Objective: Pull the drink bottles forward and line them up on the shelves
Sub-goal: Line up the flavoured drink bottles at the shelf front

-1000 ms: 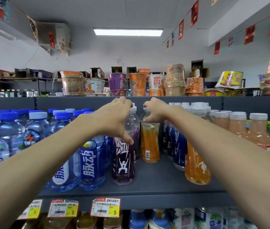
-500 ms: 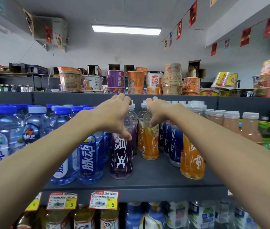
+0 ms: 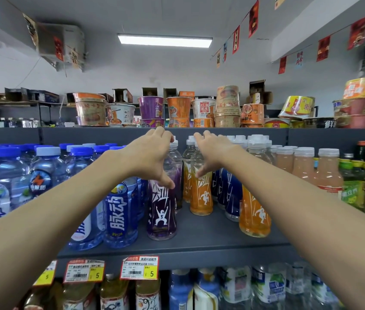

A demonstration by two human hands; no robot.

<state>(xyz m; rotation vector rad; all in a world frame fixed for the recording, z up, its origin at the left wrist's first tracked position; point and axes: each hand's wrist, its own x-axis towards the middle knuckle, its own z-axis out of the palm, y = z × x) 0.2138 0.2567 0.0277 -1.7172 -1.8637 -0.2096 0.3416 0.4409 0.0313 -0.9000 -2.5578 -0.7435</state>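
Both our hands are up at the centre of the frame. Our left hand (image 3: 150, 157) curls over the neck of a purple clear-plastic drink bottle (image 3: 161, 211), thumb across its shoulder and fingers behind it. Our right hand (image 3: 214, 153) wraps the neck of an orange clear-plastic drink bottle (image 3: 201, 195) the same way, thumb at the front. We see the purple one standing near the front edge of the dark grey metal shelf (image 3: 201, 236); the orange one stands further back, just to its right. A second orange bottle (image 3: 255, 213) stands forward at lower right, with dark blue bottles (image 3: 233, 193) behind it. Blue-capped pale blue bottles (image 3: 7, 168) crowd the left of the frame, pale pink white-capped bottles (image 3: 328, 173) the right. Yellow-and-white price tags (image 3: 140, 268) hang below the shelf edge; paper noodle cups (image 3: 150, 107) stand in a row above the bottles.
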